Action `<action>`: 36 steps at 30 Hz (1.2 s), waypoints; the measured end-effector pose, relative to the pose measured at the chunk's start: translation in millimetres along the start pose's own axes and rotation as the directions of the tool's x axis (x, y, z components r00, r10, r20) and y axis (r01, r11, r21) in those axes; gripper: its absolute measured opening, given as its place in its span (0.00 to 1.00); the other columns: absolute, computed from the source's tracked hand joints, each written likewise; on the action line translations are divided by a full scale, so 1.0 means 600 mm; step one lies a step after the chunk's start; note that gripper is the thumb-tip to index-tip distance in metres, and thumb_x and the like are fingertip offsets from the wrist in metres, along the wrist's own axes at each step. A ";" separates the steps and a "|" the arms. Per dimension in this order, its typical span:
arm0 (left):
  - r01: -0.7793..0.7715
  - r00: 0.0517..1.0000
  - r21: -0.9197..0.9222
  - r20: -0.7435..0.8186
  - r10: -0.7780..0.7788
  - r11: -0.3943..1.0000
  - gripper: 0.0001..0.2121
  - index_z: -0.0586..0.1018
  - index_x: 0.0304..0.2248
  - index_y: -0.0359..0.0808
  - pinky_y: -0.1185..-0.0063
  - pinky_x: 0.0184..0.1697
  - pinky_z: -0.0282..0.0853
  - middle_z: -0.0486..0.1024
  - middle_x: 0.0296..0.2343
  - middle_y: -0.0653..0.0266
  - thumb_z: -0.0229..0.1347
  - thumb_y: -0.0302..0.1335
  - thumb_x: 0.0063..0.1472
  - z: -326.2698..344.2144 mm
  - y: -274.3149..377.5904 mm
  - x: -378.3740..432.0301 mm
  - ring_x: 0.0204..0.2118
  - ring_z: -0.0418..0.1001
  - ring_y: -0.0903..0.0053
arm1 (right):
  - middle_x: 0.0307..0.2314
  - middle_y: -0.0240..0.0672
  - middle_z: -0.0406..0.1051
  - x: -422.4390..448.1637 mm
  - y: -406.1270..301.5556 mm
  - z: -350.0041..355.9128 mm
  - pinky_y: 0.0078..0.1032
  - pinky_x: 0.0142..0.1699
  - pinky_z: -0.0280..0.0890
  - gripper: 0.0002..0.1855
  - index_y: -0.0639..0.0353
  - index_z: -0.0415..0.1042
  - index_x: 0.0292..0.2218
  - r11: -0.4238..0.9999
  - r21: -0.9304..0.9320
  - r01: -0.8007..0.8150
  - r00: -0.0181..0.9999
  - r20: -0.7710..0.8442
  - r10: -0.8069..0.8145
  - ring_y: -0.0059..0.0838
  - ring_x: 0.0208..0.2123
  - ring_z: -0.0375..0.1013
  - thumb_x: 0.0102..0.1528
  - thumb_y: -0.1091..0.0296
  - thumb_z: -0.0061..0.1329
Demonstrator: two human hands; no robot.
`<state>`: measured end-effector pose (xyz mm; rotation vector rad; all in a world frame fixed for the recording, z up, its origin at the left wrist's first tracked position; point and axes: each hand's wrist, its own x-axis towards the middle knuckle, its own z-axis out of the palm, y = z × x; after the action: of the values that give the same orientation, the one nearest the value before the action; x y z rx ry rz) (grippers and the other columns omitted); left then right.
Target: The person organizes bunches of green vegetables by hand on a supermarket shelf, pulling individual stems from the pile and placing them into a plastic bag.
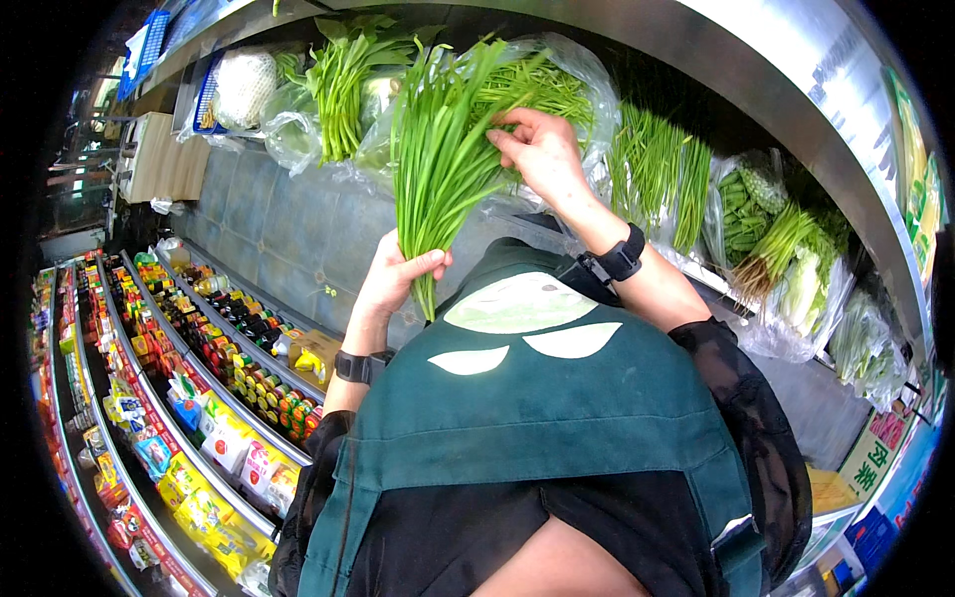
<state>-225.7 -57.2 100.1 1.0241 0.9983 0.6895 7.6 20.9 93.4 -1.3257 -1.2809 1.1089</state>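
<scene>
My left hand [406, 272] is closed around the lower end of a bunch of long flat green leaves [440, 157], which look like garlic chives. The bunch points away from me and fans out at its top. My right hand [541, 149] is at the right side of the fanned leaves, fingers bent, thumb and forefinger close together near some leaf tips; whether they pinch a leaf I cannot tell. Behind the bunch lie more thin green stalks [548, 93] in a clear plastic bag. Left of it lies a bundle of leafy green stems [339, 104].
A display of bagged vegetables curves to the right, with green stalks [656, 172], green pods [741, 213] and rooted greens [780, 242]. A metal edge [783, 82] arches above it. Shelves of jars and packets [216, 418] stand at left, across a tiled floor [287, 216].
</scene>
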 end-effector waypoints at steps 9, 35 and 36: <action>-0.021 0.999 -0.130 0.028 0.025 0.991 0.09 0.72 0.32 0.32 0.84 0.26 0.64 0.73 0.24 0.63 0.57 0.23 0.52 -0.001 0.004 0.009 0.21 0.68 0.82 | 0.13 0.23 0.67 -0.010 0.008 -0.011 0.12 0.20 0.52 0.06 0.62 0.76 0.30 0.997 -0.003 0.076 0.994 -0.081 -0.076 0.09 0.15 0.59 0.47 0.73 0.54; -0.039 0.995 -0.092 0.089 0.048 0.995 0.11 0.72 0.34 0.31 0.85 0.26 0.64 0.73 0.24 0.62 0.58 0.25 0.51 0.007 0.014 0.015 0.21 0.68 0.81 | 0.21 0.35 0.73 -0.053 -0.008 -0.056 0.20 0.25 0.62 0.05 0.60 0.76 0.29 0.904 -0.151 0.400 0.894 -0.154 -0.422 0.25 0.20 0.71 0.46 0.73 0.54; -0.038 0.996 -0.081 0.080 0.044 0.996 0.11 0.72 0.34 0.31 0.85 0.26 0.64 0.73 0.24 0.62 0.58 0.25 0.51 0.009 0.016 0.014 0.22 0.68 0.81 | 0.21 0.35 0.73 -0.053 -0.010 -0.057 0.20 0.25 0.62 0.05 0.60 0.76 0.29 0.904 -0.151 0.400 0.894 -0.154 -0.421 0.25 0.20 0.71 0.46 0.73 0.54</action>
<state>-217.5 -48.7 107.2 0.9980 0.8743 0.7098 39.3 -12.5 103.8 -1.1367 -1.4202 0.6091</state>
